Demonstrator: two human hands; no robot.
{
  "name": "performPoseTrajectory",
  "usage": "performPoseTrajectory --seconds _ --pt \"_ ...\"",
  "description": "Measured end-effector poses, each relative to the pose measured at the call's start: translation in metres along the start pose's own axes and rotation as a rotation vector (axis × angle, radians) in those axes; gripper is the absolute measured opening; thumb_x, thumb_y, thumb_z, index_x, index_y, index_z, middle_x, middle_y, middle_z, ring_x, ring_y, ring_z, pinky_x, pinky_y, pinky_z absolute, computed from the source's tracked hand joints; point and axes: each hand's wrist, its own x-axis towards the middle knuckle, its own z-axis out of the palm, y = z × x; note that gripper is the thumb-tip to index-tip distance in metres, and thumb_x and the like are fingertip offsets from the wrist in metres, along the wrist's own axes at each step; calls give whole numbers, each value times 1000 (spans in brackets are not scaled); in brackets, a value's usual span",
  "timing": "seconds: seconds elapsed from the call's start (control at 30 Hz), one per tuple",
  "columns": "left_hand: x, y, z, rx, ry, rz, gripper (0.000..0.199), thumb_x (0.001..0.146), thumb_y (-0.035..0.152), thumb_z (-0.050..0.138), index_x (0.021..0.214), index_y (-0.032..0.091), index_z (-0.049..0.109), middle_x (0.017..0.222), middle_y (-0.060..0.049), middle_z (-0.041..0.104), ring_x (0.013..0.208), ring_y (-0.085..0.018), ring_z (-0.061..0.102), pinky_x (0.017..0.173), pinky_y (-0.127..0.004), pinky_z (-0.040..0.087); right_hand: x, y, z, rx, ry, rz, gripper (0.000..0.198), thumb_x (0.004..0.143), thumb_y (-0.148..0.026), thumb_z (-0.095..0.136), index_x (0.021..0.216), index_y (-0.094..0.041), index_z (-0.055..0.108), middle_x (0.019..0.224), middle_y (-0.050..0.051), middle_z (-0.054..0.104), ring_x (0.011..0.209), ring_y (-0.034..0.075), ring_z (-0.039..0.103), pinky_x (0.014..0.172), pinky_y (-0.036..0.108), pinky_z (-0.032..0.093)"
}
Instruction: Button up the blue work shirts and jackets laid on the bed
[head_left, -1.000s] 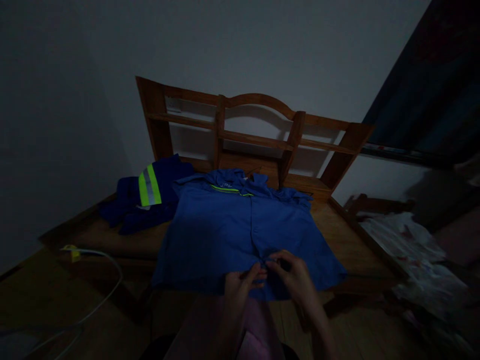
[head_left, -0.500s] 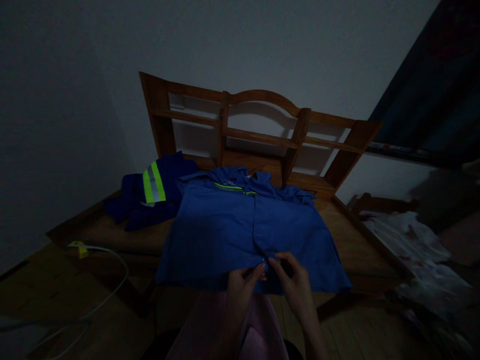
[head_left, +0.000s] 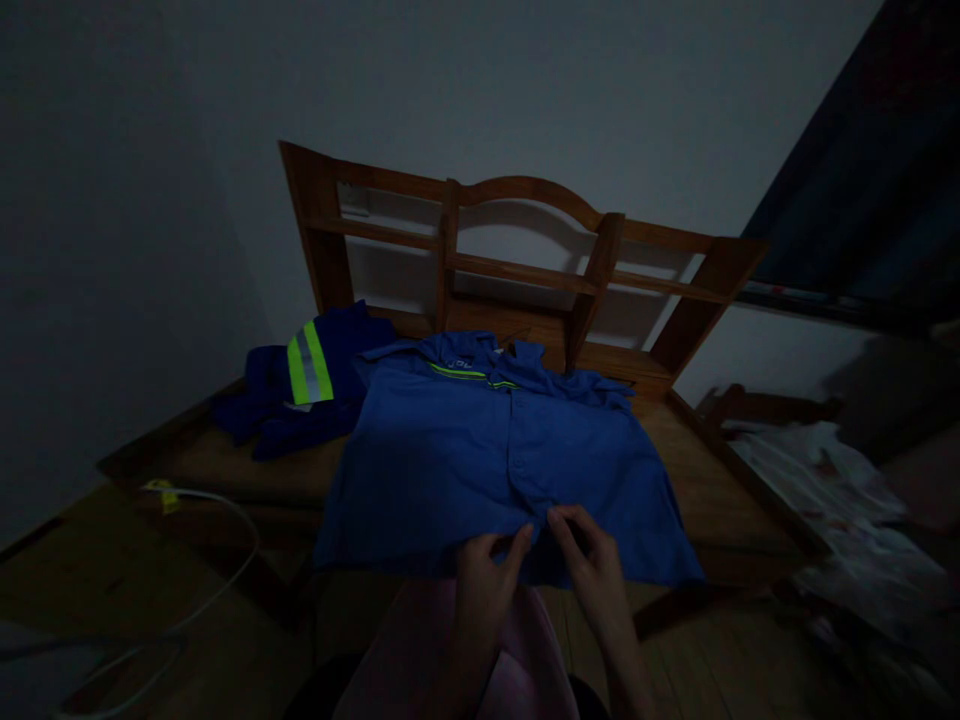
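A blue work shirt [head_left: 465,465] lies flat on a low wooden table [head_left: 720,480], collar away from me, with a thin yellow-green stripe near the collar. My left hand [head_left: 491,570] and my right hand [head_left: 589,555] meet at the shirt's near hem, on the front placket. Both pinch the fabric there with thumb and fingers. The room is dim, so I cannot make out a button between the fingers.
A dark blue garment with a reflective yellow-and-grey band [head_left: 304,385] is bunched at the table's left. A wooden shelf rack [head_left: 517,270] stands against the wall behind. A white cable [head_left: 217,560] runs over the floor at left. Pale crumpled cloth [head_left: 817,480] lies at right.
The view has shifted slightly, so the shirt sits a little higher and further right. Both hands stay pinched at the hem's centre, with only small finger movements.
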Motion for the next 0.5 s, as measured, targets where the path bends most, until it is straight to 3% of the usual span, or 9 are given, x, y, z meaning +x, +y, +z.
performPoseTrajectory --seconds 0.3,0.5 --pt "3 -13 1 104 -23 99 31 82 41 52 83 16 71 90 -10 71 84 -22 66 76 -30 50 3 6 -5 44 -112 70 25 83 -41 57 85 -17 65 82 3 64 79 17 59 72 24 45" --pt "3 -10 -1 106 -37 131 27 82 37 53 77 17 70 83 -7 72 78 -22 65 75 -30 48 4 1 -6 -85 -101 -77 21 84 -36 56 83 -18 66 84 5 63 81 18 59 73 27 46"
